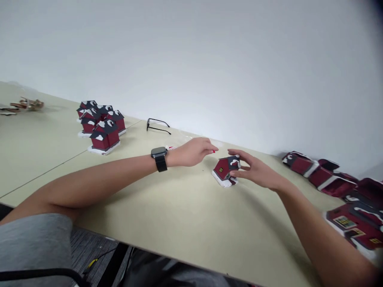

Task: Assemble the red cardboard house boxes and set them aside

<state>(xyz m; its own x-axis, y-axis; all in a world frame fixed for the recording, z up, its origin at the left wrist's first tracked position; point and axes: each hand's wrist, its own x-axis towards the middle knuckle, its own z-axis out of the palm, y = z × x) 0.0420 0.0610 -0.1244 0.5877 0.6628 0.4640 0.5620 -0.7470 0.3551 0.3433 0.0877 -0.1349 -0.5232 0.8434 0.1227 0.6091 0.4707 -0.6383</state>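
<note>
On the table stands a small dark-red model house (222, 169) with a grey, snow-patched roof, a yellow window and a white base. My right hand (254, 169) is curled around its right side, the thumb against the wall and the fingers by the roof. Just to the left of the house, my left hand (196, 152) is closed in a pinch, palm down. A tiny red piece (213, 151) shows at its fingertips; its kind is too small to make out. The left wrist wears a black watch (159, 158).
Several similar model houses (104, 137) stand grouped at the left. More dark-red house parts (332, 179) lie along the right side. Black eyeglasses (158, 126) rest near the wall, with clear plastic (182, 137) behind my left hand. Brown pieces (28, 104) lie far left.
</note>
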